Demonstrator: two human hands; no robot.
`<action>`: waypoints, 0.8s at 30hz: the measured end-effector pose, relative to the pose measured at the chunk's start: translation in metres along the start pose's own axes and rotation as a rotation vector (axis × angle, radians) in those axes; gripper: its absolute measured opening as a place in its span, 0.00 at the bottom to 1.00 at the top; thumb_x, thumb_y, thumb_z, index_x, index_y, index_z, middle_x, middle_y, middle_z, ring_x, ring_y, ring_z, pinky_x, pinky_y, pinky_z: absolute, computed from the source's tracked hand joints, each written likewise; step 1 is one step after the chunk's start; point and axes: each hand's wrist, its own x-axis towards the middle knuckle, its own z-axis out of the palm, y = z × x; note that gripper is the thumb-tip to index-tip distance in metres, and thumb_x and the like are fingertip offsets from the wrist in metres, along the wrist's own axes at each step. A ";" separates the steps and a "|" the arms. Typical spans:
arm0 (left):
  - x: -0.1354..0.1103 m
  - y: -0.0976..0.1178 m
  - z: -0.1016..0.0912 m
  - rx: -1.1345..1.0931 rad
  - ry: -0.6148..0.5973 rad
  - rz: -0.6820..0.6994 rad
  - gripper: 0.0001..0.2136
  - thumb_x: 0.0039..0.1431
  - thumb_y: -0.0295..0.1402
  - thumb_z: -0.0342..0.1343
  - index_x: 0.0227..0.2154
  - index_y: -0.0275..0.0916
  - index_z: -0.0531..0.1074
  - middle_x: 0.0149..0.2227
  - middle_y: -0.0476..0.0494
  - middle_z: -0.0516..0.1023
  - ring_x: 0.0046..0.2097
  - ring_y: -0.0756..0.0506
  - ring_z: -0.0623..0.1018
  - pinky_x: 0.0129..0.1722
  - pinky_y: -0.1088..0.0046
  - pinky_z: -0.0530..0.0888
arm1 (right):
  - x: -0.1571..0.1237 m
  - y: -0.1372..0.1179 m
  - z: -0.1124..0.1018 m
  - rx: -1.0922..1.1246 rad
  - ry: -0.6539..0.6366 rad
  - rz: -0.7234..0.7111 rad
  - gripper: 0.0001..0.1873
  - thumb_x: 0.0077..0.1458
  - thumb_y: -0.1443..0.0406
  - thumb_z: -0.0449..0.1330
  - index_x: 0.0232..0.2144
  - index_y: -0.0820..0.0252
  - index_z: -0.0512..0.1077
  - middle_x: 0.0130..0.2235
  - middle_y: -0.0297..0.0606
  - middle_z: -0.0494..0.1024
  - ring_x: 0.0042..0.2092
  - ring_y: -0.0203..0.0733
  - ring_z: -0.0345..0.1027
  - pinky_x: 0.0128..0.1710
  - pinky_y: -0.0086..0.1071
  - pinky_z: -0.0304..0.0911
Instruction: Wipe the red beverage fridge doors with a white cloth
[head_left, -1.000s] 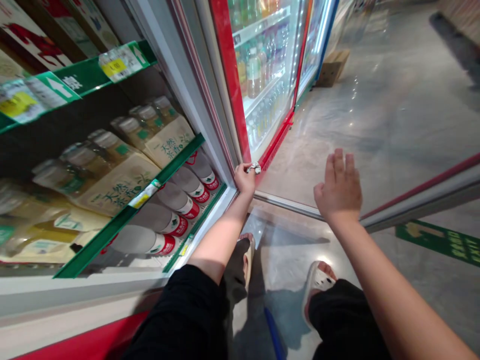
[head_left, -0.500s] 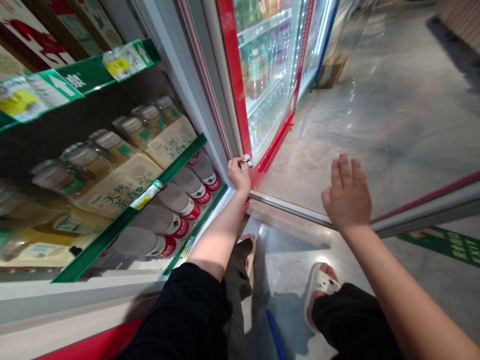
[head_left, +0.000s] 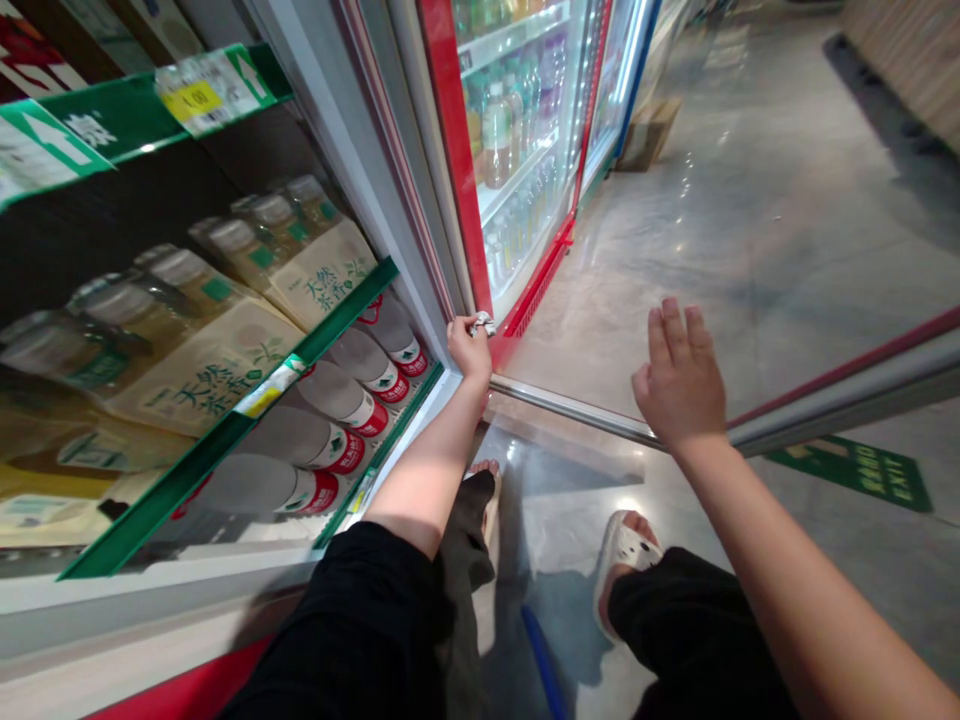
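Note:
My left hand (head_left: 469,348) is closed on a crumpled white wad (head_left: 481,324), tissue or cloth by its look. It is at the lower hinge-side corner of the open glass door (head_left: 570,400), close to the red frame. Fingers straight and held together, my right hand (head_left: 681,378) lies against or just over the door's glass, above its metal bottom rail. Whether the palm touches the pane I cannot tell. To the left is the fridge's inside, where a green-edged shelf (head_left: 247,415) bears bottles of tea (head_left: 202,375).
Red-labelled water bottles (head_left: 360,365) lie on the lowest shelf. Beyond the door stands another red-framed fridge (head_left: 517,130), with a cardboard box (head_left: 649,135) past it. A green exit sign (head_left: 862,475) is on the floor at right. A blue stick-like thing (head_left: 544,665) lies by my feet.
The view has shifted slightly, so everything sits a little further left. My left hand still grips the wad at the door's corner, and my right hand stays flat at the glass.

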 end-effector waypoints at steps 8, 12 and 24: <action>-0.003 -0.009 0.002 0.032 -0.022 0.000 0.12 0.57 0.17 0.61 0.31 0.43 0.74 0.37 0.48 0.77 0.46 0.44 0.78 0.53 0.69 0.71 | 0.004 0.012 0.001 0.085 -0.018 0.006 0.49 0.62 0.73 0.53 0.80 0.55 0.41 0.80 0.44 0.51 0.79 0.64 0.45 0.76 0.62 0.54; 0.001 -0.009 -0.001 0.034 -0.019 0.014 0.10 0.59 0.19 0.61 0.32 0.44 0.75 0.40 0.48 0.77 0.48 0.44 0.78 0.54 0.69 0.71 | 0.004 0.015 -0.001 0.112 -0.040 -0.004 0.50 0.63 0.74 0.51 0.80 0.49 0.37 0.81 0.38 0.48 0.80 0.61 0.42 0.77 0.60 0.51; -0.014 -0.015 0.010 0.018 -0.035 -0.005 0.11 0.57 0.18 0.61 0.30 0.44 0.73 0.37 0.49 0.76 0.45 0.44 0.78 0.53 0.69 0.71 | 0.000 0.024 0.001 0.077 -0.015 -0.051 0.52 0.61 0.75 0.54 0.80 0.48 0.39 0.80 0.39 0.53 0.78 0.59 0.49 0.75 0.58 0.57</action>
